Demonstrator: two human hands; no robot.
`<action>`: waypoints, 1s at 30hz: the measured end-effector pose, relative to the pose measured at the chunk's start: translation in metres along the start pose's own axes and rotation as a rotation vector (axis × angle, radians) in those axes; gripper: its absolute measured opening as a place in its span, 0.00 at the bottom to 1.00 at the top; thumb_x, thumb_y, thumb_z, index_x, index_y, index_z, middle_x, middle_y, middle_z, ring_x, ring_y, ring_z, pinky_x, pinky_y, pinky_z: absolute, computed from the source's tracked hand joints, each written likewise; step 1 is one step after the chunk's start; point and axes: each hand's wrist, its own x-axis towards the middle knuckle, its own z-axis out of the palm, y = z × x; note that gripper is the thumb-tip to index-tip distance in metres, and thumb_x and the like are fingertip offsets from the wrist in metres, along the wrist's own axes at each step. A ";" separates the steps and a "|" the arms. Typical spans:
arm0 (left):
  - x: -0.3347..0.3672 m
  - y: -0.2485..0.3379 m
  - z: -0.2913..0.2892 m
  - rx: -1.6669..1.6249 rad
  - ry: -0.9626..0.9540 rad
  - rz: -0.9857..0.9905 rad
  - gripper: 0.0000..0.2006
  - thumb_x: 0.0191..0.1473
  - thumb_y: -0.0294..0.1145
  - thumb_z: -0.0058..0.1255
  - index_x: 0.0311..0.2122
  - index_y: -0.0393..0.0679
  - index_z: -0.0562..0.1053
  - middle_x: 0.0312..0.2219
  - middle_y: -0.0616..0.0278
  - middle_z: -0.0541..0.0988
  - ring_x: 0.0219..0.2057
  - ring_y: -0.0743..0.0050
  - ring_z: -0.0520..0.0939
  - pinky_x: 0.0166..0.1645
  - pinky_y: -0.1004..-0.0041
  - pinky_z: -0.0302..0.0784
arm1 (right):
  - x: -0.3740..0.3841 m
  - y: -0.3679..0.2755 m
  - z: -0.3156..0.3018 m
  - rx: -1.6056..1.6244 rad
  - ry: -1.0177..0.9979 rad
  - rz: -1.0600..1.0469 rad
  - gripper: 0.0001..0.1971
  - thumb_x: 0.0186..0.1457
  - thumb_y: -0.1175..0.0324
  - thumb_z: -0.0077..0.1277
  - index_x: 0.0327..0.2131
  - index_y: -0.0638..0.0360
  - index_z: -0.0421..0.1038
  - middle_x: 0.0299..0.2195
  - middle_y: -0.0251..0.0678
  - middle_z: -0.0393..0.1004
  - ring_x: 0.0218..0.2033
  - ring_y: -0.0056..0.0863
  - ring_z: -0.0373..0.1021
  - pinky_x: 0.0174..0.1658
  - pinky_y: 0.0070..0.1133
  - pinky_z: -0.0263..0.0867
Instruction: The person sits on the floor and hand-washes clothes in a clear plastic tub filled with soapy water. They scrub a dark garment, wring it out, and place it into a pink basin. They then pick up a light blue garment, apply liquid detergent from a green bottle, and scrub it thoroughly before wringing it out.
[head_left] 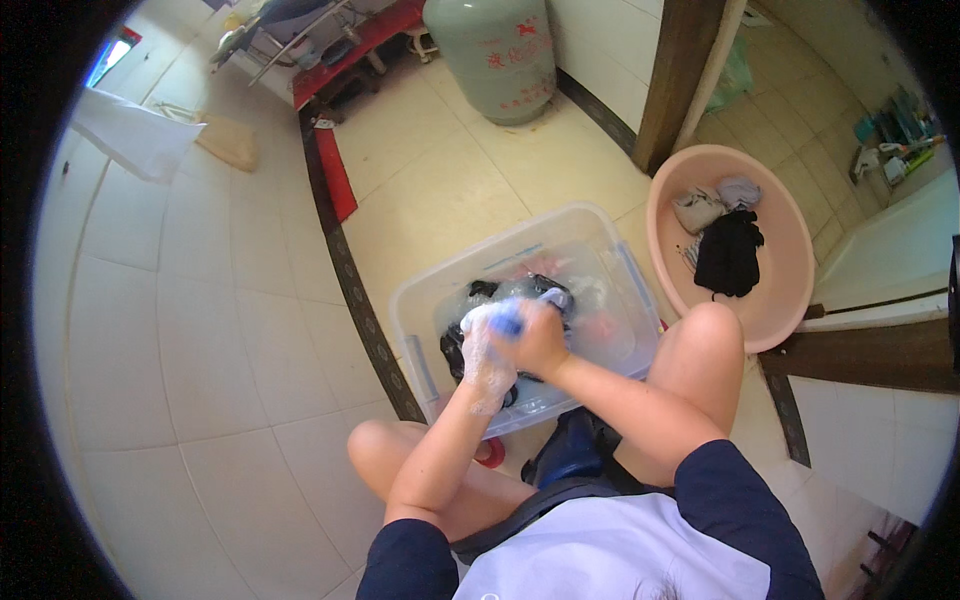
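Above a clear plastic tub (410, 290) with blue handles, my two hands are pressed together. White suds coat my left hand (488, 352) down to the wrist, and its fingers are closed on a pale, lathered cloth (476, 322). My right hand (538, 338) is wrapped round a small blue object (507, 323); motion blur hides its kind. Beneath them, dark wet clothes (453, 350) lie in soapy water in the tub. A bit of light blue-grey fabric (556, 297) shows just past my right hand.
A round pink basin (790, 270) at the right holds black, grey and beige clothes (728, 255). Beyond the tub stands a grey-green gas cylinder (495, 60). White tiled wall (220, 330) runs along the left. A dark wooden door frame (680, 85) rises behind the basin. My bent knees flank the tub.
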 end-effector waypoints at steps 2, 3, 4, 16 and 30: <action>0.004 -0.006 0.001 0.144 0.230 -0.069 0.10 0.57 0.43 0.40 0.32 0.50 0.70 0.25 0.68 0.72 0.24 0.77 0.73 0.30 0.74 0.71 | 0.004 0.002 -0.004 0.015 -0.004 0.241 0.16 0.35 0.54 0.58 0.20 0.57 0.70 0.22 0.43 0.71 0.25 0.43 0.69 0.30 0.33 0.64; 0.007 -0.008 0.000 0.110 0.170 -0.063 0.11 0.58 0.43 0.38 0.32 0.50 0.69 0.27 0.67 0.72 0.24 0.77 0.73 0.30 0.75 0.71 | 0.004 0.000 -0.005 -0.072 0.002 0.139 0.17 0.34 0.54 0.58 0.19 0.57 0.69 0.21 0.42 0.70 0.24 0.42 0.69 0.29 0.33 0.64; 0.011 -0.006 -0.003 0.031 0.079 -0.127 0.11 0.59 0.43 0.37 0.32 0.50 0.68 0.28 0.67 0.72 0.24 0.77 0.72 0.30 0.76 0.71 | -0.001 -0.003 -0.006 -0.150 0.046 0.058 0.17 0.34 0.53 0.59 0.18 0.57 0.68 0.19 0.41 0.69 0.24 0.42 0.69 0.29 0.33 0.64; -0.005 0.003 -0.004 -0.065 -0.038 -0.122 0.16 0.58 0.45 0.39 0.44 0.47 0.70 0.37 0.62 0.76 0.39 0.64 0.76 0.46 0.63 0.72 | 0.014 0.005 -0.003 -0.084 0.155 0.019 0.22 0.43 0.68 0.50 0.45 0.52 0.61 0.34 0.45 0.69 0.33 0.45 0.69 0.30 0.36 0.67; -0.023 0.012 0.006 0.191 -0.111 0.161 0.14 0.57 0.41 0.39 0.45 0.45 0.68 0.34 0.65 0.74 0.37 0.73 0.76 0.42 0.69 0.73 | 0.003 -0.016 -0.007 -0.054 -0.127 -0.485 0.09 0.43 0.63 0.54 0.18 0.57 0.70 0.20 0.40 0.72 0.23 0.39 0.70 0.26 0.30 0.67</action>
